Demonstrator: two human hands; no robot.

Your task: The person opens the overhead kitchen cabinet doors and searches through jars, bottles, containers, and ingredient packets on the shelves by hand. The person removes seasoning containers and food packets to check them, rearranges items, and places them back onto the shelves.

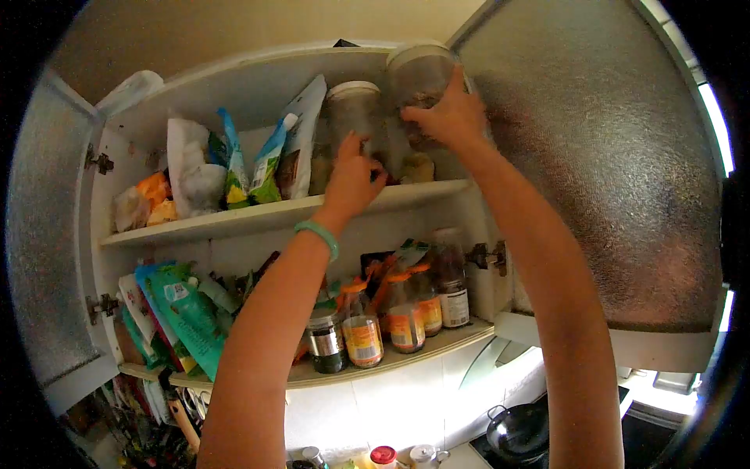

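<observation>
On the upper shelf of an open wall cabinet, my right hand (451,115) is wrapped round the side of a large clear jar (419,74) with a pale lid, which looks raised above the shelf. My left hand (355,177), with a green bangle at the wrist, is in front of a second clear jar (355,113) with a white lid. Its fingers are bent, and whether they touch that jar is unclear. A small yellowish bag (418,168) lies beneath the raised jar, at the shelf's right end.
Packets and bags (194,168) fill the upper shelf's left. The lower shelf holds green pouches (183,313) and several jars with orange labels (363,336). Frosted doors (594,156) stand open at both sides. A black wok (519,432) sits below right.
</observation>
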